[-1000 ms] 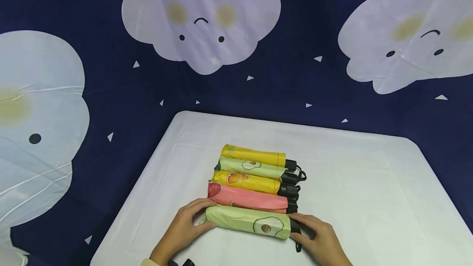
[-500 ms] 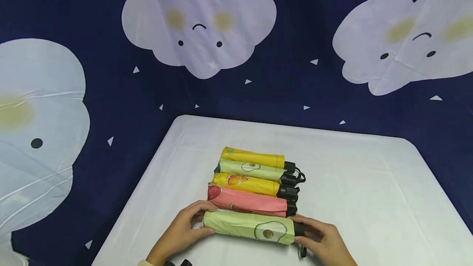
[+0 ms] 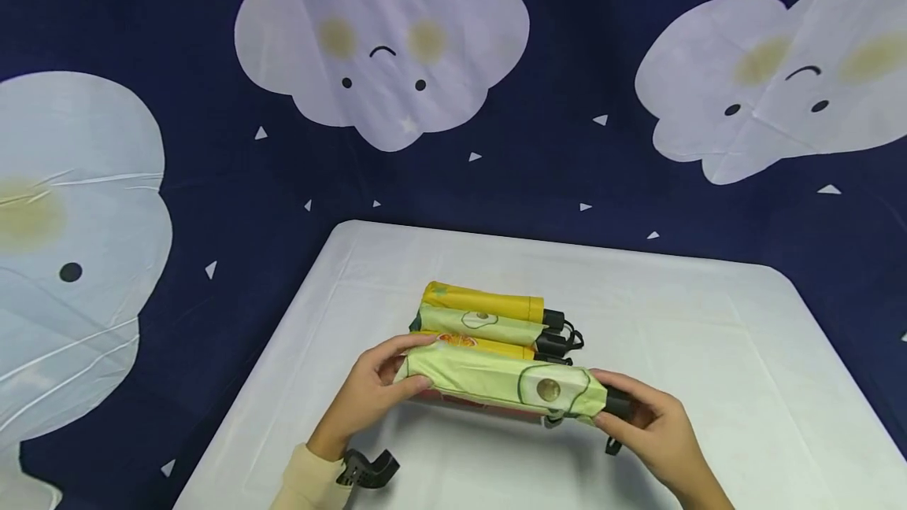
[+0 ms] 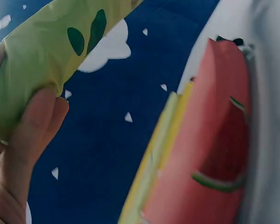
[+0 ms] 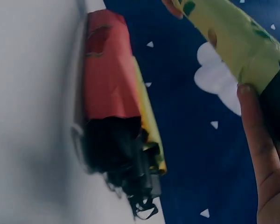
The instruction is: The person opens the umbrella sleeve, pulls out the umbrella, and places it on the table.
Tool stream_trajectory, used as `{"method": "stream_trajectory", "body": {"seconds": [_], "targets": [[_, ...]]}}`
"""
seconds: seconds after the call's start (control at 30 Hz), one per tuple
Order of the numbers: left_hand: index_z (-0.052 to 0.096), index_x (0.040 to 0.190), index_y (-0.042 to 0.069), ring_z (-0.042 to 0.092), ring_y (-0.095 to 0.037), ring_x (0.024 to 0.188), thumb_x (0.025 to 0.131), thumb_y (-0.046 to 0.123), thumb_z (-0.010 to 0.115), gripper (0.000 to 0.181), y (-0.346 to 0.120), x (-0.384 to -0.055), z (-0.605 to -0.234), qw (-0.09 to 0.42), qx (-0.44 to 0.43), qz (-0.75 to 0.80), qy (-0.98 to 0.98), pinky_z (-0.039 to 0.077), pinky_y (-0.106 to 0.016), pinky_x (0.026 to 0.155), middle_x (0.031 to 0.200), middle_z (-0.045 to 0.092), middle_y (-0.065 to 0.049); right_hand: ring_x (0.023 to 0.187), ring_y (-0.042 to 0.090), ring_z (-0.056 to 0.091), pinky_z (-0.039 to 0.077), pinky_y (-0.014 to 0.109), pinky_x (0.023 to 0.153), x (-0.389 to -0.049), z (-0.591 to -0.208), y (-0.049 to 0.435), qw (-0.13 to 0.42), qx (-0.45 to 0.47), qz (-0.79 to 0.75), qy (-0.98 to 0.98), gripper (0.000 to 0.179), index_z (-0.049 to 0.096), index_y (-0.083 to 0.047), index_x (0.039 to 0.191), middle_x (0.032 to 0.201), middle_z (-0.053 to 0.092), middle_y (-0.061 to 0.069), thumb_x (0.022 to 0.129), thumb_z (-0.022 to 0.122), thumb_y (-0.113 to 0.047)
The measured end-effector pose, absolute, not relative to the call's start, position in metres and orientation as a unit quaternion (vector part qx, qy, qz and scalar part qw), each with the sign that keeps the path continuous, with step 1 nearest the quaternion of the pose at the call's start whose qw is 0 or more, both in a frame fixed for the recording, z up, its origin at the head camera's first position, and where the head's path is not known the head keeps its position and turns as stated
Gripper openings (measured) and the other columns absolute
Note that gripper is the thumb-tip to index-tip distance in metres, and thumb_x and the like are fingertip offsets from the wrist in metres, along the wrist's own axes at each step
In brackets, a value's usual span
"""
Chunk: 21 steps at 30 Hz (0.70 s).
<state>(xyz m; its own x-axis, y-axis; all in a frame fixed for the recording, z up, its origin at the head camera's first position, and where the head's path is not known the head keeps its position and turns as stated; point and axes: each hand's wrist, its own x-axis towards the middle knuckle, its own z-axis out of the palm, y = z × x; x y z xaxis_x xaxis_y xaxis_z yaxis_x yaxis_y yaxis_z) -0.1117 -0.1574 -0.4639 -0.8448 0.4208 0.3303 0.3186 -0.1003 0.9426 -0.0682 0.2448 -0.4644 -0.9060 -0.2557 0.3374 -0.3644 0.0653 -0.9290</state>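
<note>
A folded light green umbrella (image 3: pixel 489 376) with an avocado print is held up off the table between both hands. My left hand (image 3: pixel 372 388) grips its left end, thumb in front and fingers behind. Around the black handle end at the right, my right hand (image 3: pixel 655 431) pinches it. Behind and below it lies a folded pink umbrella (image 4: pixel 210 140) with a watermelon print, mostly hidden in the head view. Farther back lie a yellow umbrella (image 3: pixel 489 346) with an orange print, another green avocado umbrella (image 3: pixel 489 324) and a plain yellow umbrella (image 3: pixel 489 301), side by side.
The umbrellas lie on a white-covered table (image 3: pixel 708 337) with rounded corners. A dark blue cloth (image 3: pixel 567 179) with cloud prints hangs behind it. A black strap-like piece (image 3: pixel 370 469) sits at the left wrist by the cream sleeve (image 3: pixel 312 478).
Both hands have raised the front green umbrella off the table, moving it up and slightly right. It now covers most of the pink umbrella in the head view.
</note>
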Motion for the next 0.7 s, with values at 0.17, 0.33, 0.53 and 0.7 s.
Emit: {"method": "stream_trajectory", "body": {"seconds": [0.17,0.33,0.53,0.7], "targets": [[0.063,0.138,0.005,0.061,-0.025,0.121,0.087,-0.002,0.079,0.055,-0.151,-0.119,-0.452,0.039,0.292,0.68,0.672,0.055,-0.03,0.096,0.139,0.06,-0.018,0.104,0.02,0.072,0.062,0.034,0.076,-0.068,-0.459,0.246,0.046,0.19,0.681,-0.705,0.049,0.06,0.015,0.13,0.126,0.07,0.009,0.082,0.071,0.023],[0.062,0.139,0.005,0.052,-0.03,0.135,0.081,0.0,0.086,0.063,-0.144,-0.124,-0.448,0.053,0.326,0.658,0.676,0.046,-0.033,0.109,0.142,0.058,-0.018,0.103,0.02,0.072,0.062,0.035,0.076,-0.066,-0.459,0.251,0.035,0.171,0.707,-0.686,0.047,0.059,0.017,0.128,0.124,0.071,0.008,0.083,0.068,0.025],[0.066,0.135,0.011,0.052,-0.03,0.134,0.079,0.001,0.088,0.06,-0.144,-0.12,-0.449,0.049,0.32,0.65,0.687,0.047,-0.035,0.108,0.14,0.06,-0.016,0.105,0.021,0.072,0.062,0.036,0.078,-0.066,-0.459,0.253,0.025,0.183,0.707,-0.683,0.047,0.058,0.018,0.128,0.125,0.07,0.008,0.083,0.067,0.025],[0.068,0.132,0.009,0.055,-0.028,0.131,0.079,0.0,0.087,0.057,-0.145,-0.119,-0.449,0.037,0.32,0.652,0.686,0.05,-0.033,0.104,0.137,0.062,-0.016,0.105,0.021,0.072,0.062,0.037,0.077,-0.064,-0.456,0.257,0.02,0.175,0.693,-0.699,0.047,0.057,0.02,0.129,0.126,0.071,0.007,0.084,0.069,0.022]]}}
